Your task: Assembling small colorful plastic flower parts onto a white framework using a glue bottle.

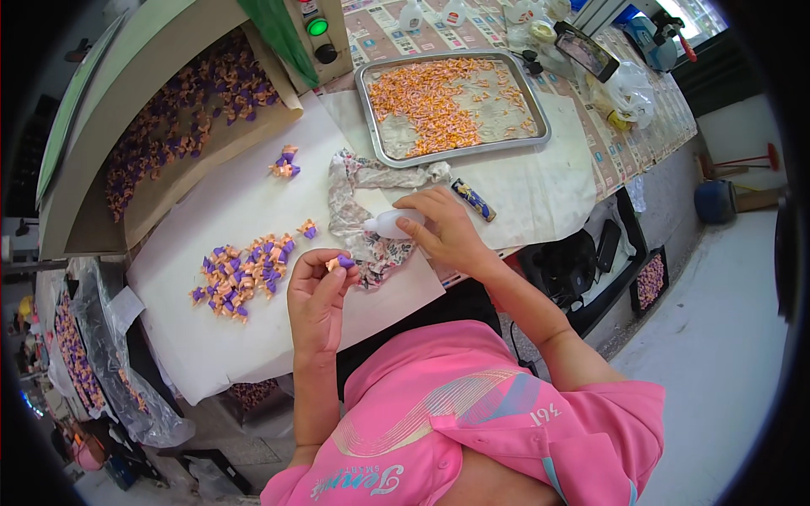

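Observation:
Between the thumb and fingers of my left hand (319,295) is a small peach-and-purple plastic figure part (341,262). My right hand (447,229) grips a white squeeze bottle (390,224), its narrow tip pointing left toward the left hand, a short gap away from the part. Under the bottle lies a crumpled floral cloth (348,198). Left of my left hand, a pile of similar peach-and-purple parts (240,274) rests on the white paper (194,350). One loose part (308,228) lies just above that hand, and a few more sit farther back.
A metal tray (456,158) of small orange-and-pink pieces stands at the back. Nearby lies a dark patterned cylinder (473,200). At the left, a machine with an arched opening (89,152) holds many purple-and-peach parts. A phone (585,51) on a stand and clear plastic bags (629,94) are far right.

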`<control>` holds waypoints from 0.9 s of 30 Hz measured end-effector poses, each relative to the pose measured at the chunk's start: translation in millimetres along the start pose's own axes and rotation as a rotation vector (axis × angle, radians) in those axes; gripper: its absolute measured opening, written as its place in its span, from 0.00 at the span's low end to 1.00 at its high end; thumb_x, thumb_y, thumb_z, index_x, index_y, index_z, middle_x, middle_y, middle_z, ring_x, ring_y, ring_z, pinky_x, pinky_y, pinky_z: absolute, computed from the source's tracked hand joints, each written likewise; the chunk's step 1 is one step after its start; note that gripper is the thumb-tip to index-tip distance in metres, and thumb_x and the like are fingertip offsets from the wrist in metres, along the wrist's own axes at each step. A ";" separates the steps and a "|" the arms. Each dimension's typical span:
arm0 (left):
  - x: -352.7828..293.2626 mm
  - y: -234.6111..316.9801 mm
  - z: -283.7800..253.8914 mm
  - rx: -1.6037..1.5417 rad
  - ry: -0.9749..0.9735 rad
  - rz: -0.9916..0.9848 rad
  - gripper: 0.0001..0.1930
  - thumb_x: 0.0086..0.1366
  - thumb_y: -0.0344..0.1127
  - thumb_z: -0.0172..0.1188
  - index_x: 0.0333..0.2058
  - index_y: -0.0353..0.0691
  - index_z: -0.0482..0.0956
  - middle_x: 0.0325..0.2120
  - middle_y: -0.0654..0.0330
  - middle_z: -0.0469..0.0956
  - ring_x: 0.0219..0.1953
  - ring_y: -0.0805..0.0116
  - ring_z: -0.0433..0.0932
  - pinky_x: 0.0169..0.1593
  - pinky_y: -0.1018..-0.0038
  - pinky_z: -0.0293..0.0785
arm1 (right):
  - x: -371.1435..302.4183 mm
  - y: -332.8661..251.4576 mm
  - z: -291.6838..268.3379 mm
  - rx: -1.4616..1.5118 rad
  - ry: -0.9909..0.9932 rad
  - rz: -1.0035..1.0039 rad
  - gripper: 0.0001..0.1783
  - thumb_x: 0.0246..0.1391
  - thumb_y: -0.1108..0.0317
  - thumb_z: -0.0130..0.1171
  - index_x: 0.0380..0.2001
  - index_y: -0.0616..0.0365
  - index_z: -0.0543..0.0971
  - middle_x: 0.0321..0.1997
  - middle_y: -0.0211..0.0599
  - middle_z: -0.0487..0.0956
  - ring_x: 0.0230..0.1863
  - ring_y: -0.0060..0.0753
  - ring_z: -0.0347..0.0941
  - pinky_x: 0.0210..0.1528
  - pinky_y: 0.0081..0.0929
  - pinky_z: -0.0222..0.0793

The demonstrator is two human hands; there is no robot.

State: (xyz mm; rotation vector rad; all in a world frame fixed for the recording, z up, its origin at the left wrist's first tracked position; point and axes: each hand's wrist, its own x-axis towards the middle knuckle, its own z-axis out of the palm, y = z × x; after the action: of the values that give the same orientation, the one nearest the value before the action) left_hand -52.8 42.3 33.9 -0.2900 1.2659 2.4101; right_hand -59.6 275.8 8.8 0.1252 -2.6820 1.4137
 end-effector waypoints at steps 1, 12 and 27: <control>-0.2 -0.5 1.2 -0.002 -0.008 0.000 0.11 0.62 0.21 0.56 0.44 0.34 0.73 0.41 0.55 0.77 0.38 0.69 0.79 0.46 0.75 0.76 | 3.6 4.4 -2.8 -0.088 0.079 -0.172 0.12 0.53 0.68 0.63 0.41 0.58 0.79 0.37 0.41 0.78 0.40 0.40 0.71 0.44 0.31 0.68; -6.8 -0.2 9.9 0.041 -0.008 -0.011 0.11 0.63 0.22 0.56 0.44 0.34 0.73 0.40 0.56 0.77 0.38 0.70 0.79 0.47 0.76 0.76 | 93.9 51.2 -45.2 -0.444 0.252 -0.193 0.09 0.47 0.74 0.62 0.35 0.55 0.82 0.34 0.35 0.78 0.42 0.41 0.70 0.46 0.34 0.67; -11.6 0.3 11.3 0.040 -0.031 -0.025 0.11 0.62 0.21 0.55 0.44 0.35 0.73 0.40 0.57 0.77 0.37 0.71 0.80 0.46 0.77 0.78 | 113.9 42.9 -50.8 -0.645 -0.027 -0.082 0.05 0.48 0.68 0.60 0.28 0.55 0.82 0.34 0.36 0.77 0.44 0.42 0.71 0.47 0.37 0.68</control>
State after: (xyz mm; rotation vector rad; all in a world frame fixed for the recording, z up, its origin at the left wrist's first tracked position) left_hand -42.4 48.5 44.8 -0.2547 1.2884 2.3564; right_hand -174.8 339.4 17.5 0.1909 -2.9554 0.4760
